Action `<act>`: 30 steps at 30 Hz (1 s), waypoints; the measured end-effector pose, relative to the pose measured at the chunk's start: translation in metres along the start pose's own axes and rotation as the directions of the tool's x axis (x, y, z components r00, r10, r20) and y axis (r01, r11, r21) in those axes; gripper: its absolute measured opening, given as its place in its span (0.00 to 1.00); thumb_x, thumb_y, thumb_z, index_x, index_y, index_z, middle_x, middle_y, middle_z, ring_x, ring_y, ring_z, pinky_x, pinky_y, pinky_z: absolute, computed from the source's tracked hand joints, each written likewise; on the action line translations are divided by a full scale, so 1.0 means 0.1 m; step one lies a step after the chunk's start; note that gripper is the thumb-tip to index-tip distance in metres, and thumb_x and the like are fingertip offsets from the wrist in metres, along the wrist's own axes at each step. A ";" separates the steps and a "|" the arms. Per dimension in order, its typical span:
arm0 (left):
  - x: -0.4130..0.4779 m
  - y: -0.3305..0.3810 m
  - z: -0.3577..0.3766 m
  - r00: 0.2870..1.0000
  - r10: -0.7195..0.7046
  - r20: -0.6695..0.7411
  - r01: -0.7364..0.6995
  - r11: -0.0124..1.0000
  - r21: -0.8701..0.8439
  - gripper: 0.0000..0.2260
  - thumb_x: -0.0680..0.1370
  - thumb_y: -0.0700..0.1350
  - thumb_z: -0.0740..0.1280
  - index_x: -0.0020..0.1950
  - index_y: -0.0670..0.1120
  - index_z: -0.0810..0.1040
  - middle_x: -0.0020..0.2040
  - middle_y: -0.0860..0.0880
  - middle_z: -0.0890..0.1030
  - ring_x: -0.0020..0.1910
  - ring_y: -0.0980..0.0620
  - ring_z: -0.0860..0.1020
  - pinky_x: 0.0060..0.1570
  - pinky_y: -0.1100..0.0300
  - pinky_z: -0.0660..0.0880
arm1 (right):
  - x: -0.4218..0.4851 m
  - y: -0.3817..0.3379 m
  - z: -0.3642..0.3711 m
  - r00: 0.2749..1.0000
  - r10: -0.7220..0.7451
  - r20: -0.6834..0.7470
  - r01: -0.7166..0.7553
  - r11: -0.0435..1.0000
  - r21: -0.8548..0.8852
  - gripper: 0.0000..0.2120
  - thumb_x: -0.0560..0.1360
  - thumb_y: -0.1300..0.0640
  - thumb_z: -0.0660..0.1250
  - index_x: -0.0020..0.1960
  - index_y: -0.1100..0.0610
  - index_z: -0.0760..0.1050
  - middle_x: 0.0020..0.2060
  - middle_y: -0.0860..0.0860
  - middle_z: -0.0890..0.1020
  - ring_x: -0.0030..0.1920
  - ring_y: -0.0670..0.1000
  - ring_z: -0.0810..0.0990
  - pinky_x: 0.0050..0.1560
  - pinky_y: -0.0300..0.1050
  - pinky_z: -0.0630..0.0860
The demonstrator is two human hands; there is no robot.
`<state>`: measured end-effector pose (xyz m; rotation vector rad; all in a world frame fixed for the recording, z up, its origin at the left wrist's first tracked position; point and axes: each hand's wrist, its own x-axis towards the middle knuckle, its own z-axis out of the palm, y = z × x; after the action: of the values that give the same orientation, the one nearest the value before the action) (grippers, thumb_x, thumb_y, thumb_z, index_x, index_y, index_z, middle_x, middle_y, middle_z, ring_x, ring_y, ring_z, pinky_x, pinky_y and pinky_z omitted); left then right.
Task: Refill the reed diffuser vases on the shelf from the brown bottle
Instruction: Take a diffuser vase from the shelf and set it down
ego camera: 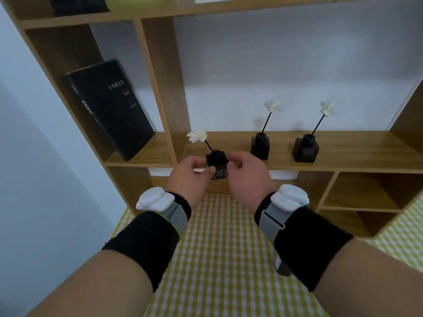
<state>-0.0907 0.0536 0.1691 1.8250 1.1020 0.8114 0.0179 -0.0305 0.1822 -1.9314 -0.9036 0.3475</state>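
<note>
At the near edge of the shelf (354, 152), just right of its upright divider, the held vase (217, 160) is gripped from both sides. The left hand (190, 177) and the right hand (248, 172) each curl their fingers (196, 161) narrowly round the small dark block. Its labelled base hangs below the shelf's front lip, so I judge it clear of the board and in the air above the bench (224, 236).

The step looks like bringing this vase down for filling. It should stay upright, since any liquid left inside would spill through the open neck. Its reed (209, 145) leans left with a white flower head on top, so it could snag on the divider. A level, slow path toward the near side suits best. The vase should be set flat on the checked cloth before either hand lets go. The brown bottle (283, 267) stands on the bench, mostly hidden under the right forearm. That arm should lift clear rather than sweep sideways into it.

Counted:
- Three vases are in view: the held one, the middle vase (260, 146) and the right vase (306, 148), the latter two standing apart on the shelf.
- Three reeds are in view, one per vase, each with a white flower.
- One brown bottle is in view.
- One black book (109, 108) leans in the left compartment.
- Two white wrist units are in view, one per arm.
</note>
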 end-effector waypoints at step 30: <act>-1.46 -2.28 0.58 0.830 -0.386 0.402 0.259 0.906 0.333 0.25 0.77 0.45 0.72 0.73 0.52 0.70 0.57 0.55 0.76 0.54 0.57 0.75 0.51 0.66 0.70 | -1.39 2.20 1.03 0.792 0.438 0.425 -0.379 0.899 -0.221 0.17 0.82 0.53 0.56 0.70 0.48 0.73 0.50 0.49 0.83 0.37 0.53 0.82 0.34 0.47 0.78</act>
<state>-0.1860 -0.0371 -0.0751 1.8391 1.1936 0.0118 -0.0379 -0.1270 -0.0750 -2.2015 -0.8036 1.0786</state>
